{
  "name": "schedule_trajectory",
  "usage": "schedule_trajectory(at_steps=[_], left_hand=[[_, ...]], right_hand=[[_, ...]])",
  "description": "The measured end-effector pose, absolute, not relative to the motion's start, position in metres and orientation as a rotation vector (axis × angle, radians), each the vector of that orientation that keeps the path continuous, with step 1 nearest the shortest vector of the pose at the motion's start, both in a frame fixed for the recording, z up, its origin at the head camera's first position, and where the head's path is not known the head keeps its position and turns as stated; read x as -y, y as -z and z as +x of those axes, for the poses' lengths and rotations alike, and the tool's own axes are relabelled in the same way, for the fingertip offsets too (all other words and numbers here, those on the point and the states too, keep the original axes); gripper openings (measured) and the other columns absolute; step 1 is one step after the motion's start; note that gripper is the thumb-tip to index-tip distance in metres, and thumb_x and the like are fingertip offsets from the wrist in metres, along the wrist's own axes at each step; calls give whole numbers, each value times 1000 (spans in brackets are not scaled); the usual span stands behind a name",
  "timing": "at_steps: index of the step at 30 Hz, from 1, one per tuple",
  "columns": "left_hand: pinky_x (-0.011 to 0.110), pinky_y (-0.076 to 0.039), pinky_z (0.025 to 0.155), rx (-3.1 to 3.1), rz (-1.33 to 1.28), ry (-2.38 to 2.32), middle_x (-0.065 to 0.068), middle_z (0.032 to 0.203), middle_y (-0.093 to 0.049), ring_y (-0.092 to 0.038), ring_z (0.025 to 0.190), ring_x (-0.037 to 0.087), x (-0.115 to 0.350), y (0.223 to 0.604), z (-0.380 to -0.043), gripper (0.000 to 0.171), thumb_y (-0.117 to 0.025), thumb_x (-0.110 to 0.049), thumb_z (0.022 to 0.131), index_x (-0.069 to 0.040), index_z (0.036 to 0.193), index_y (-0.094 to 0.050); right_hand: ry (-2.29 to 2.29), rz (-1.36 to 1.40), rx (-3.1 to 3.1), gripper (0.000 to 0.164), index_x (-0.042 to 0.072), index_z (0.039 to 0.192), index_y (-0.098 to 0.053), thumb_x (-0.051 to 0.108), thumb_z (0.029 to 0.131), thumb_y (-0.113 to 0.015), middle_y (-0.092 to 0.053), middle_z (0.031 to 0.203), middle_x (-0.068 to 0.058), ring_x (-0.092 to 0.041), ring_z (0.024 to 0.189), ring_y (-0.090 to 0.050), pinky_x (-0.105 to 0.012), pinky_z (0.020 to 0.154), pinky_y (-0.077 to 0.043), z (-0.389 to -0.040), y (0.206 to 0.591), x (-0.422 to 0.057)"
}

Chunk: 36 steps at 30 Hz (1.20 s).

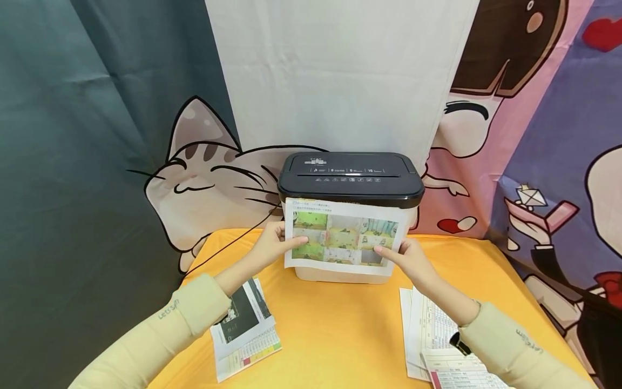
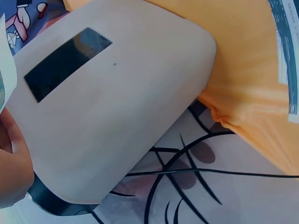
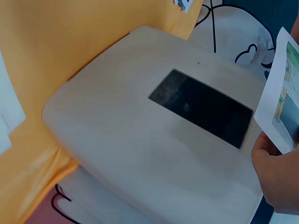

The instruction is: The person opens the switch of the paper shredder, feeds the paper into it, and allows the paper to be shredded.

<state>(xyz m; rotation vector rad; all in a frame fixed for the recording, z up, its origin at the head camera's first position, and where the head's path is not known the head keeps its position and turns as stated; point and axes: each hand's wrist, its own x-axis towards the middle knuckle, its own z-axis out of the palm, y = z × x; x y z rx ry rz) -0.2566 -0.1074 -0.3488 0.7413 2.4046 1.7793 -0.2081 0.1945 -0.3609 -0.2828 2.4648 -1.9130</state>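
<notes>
Both hands hold up one printed sheet of paper (image 1: 342, 237) with a grid of coloured pictures, in front of a paper shredder (image 1: 351, 181). The left hand (image 1: 273, 243) pinches its left edge, thumb on the printed face. At the right edge the right hand (image 1: 410, 259) pinches it the same way. The shredder has a black top with a narrow slot and a pale bin, partly hidden behind the sheet. In the left wrist view the bin's dark window (image 2: 67, 63) shows. From the right wrist the sheet (image 3: 282, 100) appears tilted beside the pale bin (image 3: 140, 116).
Printed papers (image 1: 245, 329) lie on the yellow cloth (image 1: 335, 329) at the left, partly under the left forearm. More printed sheets (image 1: 423, 324) lie at the right. A black cable (image 1: 233, 243) runs left from the shredder. A cartoon-printed curtain (image 1: 340, 75) hangs behind.
</notes>
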Motion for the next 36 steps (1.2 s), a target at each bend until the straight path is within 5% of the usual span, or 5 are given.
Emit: schedule_trajectory(at_steps=[5, 16, 23, 29, 36], left_hand=[[25, -55, 69, -2453, 771, -1748, 26, 99, -69, -70, 81, 17, 104, 339, -257, 26, -68, -6, 84, 9, 105, -66], [20, -53, 64, -2498, 781, -1731, 26, 96, -69, -69, 75, 10, 106, 301, -272, 24, -68, -4, 84, 10, 103, -67], [20, -53, 64, -2549, 762, -1693, 24, 94, -70, -67, 73, 6, 104, 281, -278, 23, -70, -7, 84, 9, 101, -68], [22, -53, 68, -2562, 762, -1687, 23, 97, -70, -67, 75, 7, 102, 266, -285, 23, -69, -9, 85, 7, 102, -69], [22, -53, 69, -2562, 840, -1687, 23, 100, -70, -66, 76, 5, 100, 246, -297, 25, -67, -9, 86, 6, 106, -68]], right_hand=[[1933, -368, -2477, 37, -12, 118, -57, 12, 90, -63, -69, 91, 22, 6, 90, -63, -14, 81, -49, -210, 353, -198], [1867, -376, -2611, 40, -12, 120, -57, 13, 89, -64, -67, 85, 27, 8, 85, -61, -14, 76, -48, -220, 317, -198], [1750, -391, -2711, 37, -9, 114, -61, 18, 89, -65, -62, 63, 22, -2, 50, -33, -24, 45, -31, -228, 292, -204], [1696, -507, -2737, 38, -8, 118, -60, 18, 90, -64, -66, 83, 28, 7, 79, -60, -16, 66, -50, -241, 273, -209], [1609, -576, -2818, 37, -6, 120, -60, 19, 92, -62, -67, 89, 24, 9, 84, -62, -12, 73, -50, -251, 255, -213]])
